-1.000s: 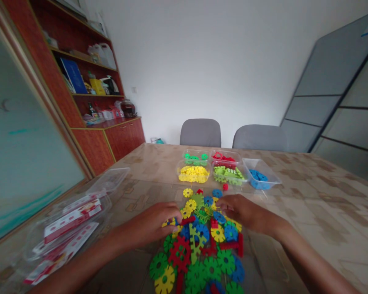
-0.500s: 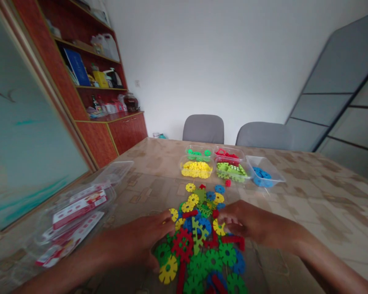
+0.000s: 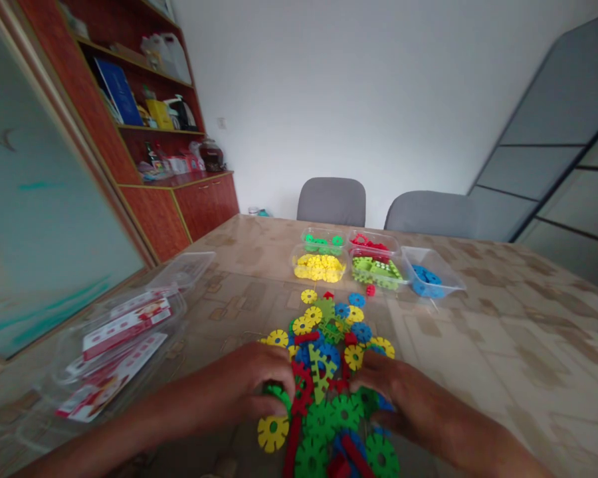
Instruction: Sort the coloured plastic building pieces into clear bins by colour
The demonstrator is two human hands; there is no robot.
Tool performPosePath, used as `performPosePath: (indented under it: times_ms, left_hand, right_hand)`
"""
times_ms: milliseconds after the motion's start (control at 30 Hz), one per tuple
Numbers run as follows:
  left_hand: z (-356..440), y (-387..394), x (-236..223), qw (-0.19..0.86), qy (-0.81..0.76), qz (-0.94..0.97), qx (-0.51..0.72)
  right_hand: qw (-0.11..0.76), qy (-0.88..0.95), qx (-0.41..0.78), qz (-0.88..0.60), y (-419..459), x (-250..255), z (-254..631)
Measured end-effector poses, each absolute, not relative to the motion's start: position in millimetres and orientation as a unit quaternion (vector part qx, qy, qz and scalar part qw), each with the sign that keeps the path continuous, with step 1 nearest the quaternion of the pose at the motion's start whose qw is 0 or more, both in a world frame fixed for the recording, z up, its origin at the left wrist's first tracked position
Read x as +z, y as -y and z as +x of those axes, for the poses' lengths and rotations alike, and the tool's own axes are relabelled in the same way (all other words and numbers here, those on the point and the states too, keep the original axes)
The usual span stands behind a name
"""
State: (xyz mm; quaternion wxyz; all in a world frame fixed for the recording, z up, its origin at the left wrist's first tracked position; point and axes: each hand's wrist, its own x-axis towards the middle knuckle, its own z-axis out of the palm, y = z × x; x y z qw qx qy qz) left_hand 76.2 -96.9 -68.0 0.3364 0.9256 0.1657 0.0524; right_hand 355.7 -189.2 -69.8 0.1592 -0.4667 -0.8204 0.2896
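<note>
My left hand (image 3: 259, 382) curls its fingers and thumb around a green notched disc (image 3: 280, 394) at the left side of a loose pile of plastic building pieces. A yellow notched disc (image 3: 273, 433) lies just below it. On the pile's right side, my right hand (image 3: 398, 395) closes its fingers and thumb on another green notched disc (image 3: 367, 401), which it partly hides. Between the hands are a red gear-like piece (image 3: 303, 390), a light green toothed piece (image 3: 321, 373) and green discs (image 3: 346, 411). A red bar (image 3: 292, 445) lies toward me.
Beyond the pile stand clear tubs of yellow (image 3: 319, 268), green (image 3: 323, 241), red (image 3: 371, 246), light green (image 3: 377, 272) and blue pieces (image 3: 426, 280). Clear lids and printed cards (image 3: 124, 332) lie at left. Grey chairs (image 3: 331, 200) stand behind the table.
Both hands have come closer to me along the pile's sides. The left hand has taken a green disc; the right has left the yellow disc and closed on a green one.
</note>
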Motion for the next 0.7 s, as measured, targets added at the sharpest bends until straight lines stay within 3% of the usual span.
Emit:
performPosePath:
  times_ms: [200, 400, 700]
  left_hand:
    - [99, 139, -76, 0.355, -0.091, 0.930, -0.018]
    - [98, 142, -74, 0.305, -0.134, 0.943, 0.020]
    - [99, 140, -86, 0.316, -0.212, 0.925, -0.009]
  right_hand:
    - [0.139, 0.817, 0.263, -0.493, 187, -71, 349]
    - [0.126, 0.820, 0.262, -0.492, 188, -75, 361]
    - [0.146, 0.803, 0.277, -0.507, 192, -86, 364]
